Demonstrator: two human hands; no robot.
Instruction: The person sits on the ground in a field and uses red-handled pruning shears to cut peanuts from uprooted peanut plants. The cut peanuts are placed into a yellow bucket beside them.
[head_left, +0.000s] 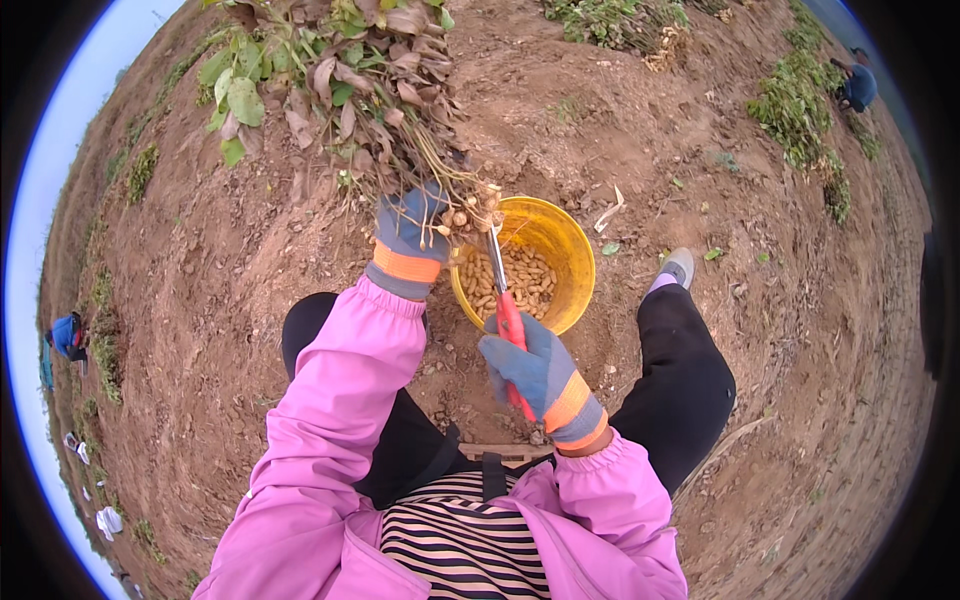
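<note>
My left hand (411, 232), in a blue-grey work glove with an orange cuff, grips the stems of a bunch of peanut plants (367, 97). Their leaves, part green and part brown and withered, spread away from me. The roots and attached peanut pods (472, 214) hang over the left rim of a yellow bucket (577, 262). Picked peanuts (525, 277) cover the bucket's bottom. In my gloved right hand (536, 360) are red-handled shears (510, 319), their metal blades pointing up at the roots. Whether the blades touch a stem is too small to tell.
The bucket stands on bare brown soil (660, 180) between my legs. Piles of pulled plants lie at the top (615, 22) and upper right (795, 112). One person crouches far right (859, 84), another far left (67, 334). White bags (109, 521) lie at lower left.
</note>
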